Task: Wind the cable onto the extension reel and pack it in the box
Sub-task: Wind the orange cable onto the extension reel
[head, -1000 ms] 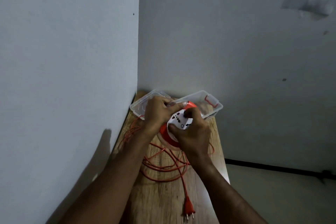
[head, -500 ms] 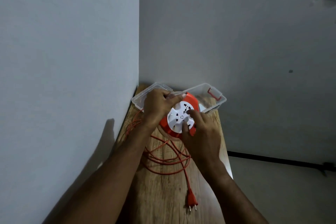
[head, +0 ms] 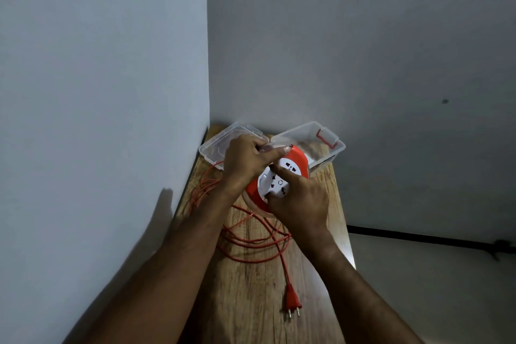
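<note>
An orange extension reel (head: 300,160) with a white socket face is held tilted above the wooden table (head: 251,301). My left hand (head: 245,162) grips the reel's upper left rim, thumb over the top. My right hand (head: 298,201) holds its lower right side, with the index finger laid on the white face. The orange cable (head: 251,243) lies in loose loops on the table under my hands. Its orange plug (head: 291,300) rests nearer me. A clear plastic box (head: 324,138) with a red latch stands behind the reel.
A clear lid (head: 220,142) lies at the table's far left corner, against the wall. Walls close in the table on the left and at the back. The table's right edge drops to the floor.
The white socket face has turned under my right hand, whose index finger now reaches higher across it. The cable loops have shifted slightly. My left hand keeps its grip.
</note>
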Demonstrator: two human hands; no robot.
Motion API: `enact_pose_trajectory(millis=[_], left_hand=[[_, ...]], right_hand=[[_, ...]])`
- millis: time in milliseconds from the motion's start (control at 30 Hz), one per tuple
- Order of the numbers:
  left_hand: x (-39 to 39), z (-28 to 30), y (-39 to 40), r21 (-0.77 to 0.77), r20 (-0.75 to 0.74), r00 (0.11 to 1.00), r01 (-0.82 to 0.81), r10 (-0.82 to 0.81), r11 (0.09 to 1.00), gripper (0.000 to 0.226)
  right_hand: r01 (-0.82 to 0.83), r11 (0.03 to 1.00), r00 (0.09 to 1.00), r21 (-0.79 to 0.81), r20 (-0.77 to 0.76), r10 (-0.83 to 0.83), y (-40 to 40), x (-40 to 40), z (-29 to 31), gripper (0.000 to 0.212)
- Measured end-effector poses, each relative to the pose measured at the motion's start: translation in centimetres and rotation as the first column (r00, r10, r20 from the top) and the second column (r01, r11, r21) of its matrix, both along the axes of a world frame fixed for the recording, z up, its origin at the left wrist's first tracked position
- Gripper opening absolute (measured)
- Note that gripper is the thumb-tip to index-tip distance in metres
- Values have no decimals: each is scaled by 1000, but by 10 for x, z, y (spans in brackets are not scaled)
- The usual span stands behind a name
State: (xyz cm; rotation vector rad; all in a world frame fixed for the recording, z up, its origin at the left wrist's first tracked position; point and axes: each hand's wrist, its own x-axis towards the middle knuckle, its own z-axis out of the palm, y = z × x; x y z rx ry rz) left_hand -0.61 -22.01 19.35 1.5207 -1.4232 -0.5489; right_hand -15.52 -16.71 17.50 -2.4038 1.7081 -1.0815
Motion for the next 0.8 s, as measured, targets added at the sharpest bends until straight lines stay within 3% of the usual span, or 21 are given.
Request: enact_pose_trajectory(millis=[100, 200, 267, 333, 367, 400, 467, 500, 567, 600, 633, 700, 800], left_hand=[[-4, -3, 2, -56, -4, 1000, -14, 14, 998, 52], [-8, -8, 4, -98, 35, 998, -50, 54, 994, 54], [-14, -11, 5, -106, 85, 993, -76, 85, 991, 53], [-18, -14, 6, -110, 153, 982, -97, 113, 989, 53], [-18, -16, 6, -113, 165, 980, -97, 115, 989, 54], [-17, -16, 7, -110, 157, 981, -94, 111, 989, 54], [-11, -15, 6, -77, 94, 991, -88, 95, 993, 49], [-7, -14, 4, -55, 52, 994, -90, 92, 994, 49], [-1, -11, 2, -15, -50, 995, -83, 83, 996, 55], [1, -9, 1, -8, -87, 993, -77, 76, 997, 56], [3, -7, -1, -12, -96, 993, -70, 69, 997, 57], [4, -4, -3, -16, -64, 997, -53, 52, 998, 56], [5, -5, -9, -7, -70, 998, -5, 4, 1000, 55]], right_hand=[[98, 981, 962, 165, 236, -136, 4, 11, -3, 65], [124, 934, 779, 335, 550, -301, 9, 23, -6, 65], [47, 875, 503, 481, 746, -437, 6, 32, -9, 63], [-150, 799, 125, 583, 813, -569, 4, 38, -5, 63], [-236, 760, -2, 605, 782, -623, 4, 38, 1, 63], [-303, 724, -44, 620, 749, -661, 3, 37, 7, 64], [-370, 683, 67, 629, 752, -656, 6, 29, 13, 63], [-362, 700, 181, 616, 783, -595, 8, 25, 15, 63], [-156, 841, 577, 518, 739, -348, 16, 15, 9, 58], [-2, 926, 773, 378, 588, -238, 19, 10, 5, 53], [93, 978, 892, 188, 421, -166, 21, 5, 3, 47], [69, 992, 982, -103, 184, -49, 21, -2, 2, 41], [-45, 991, 993, -127, -110, 31, 14, -4, 1, 56]])
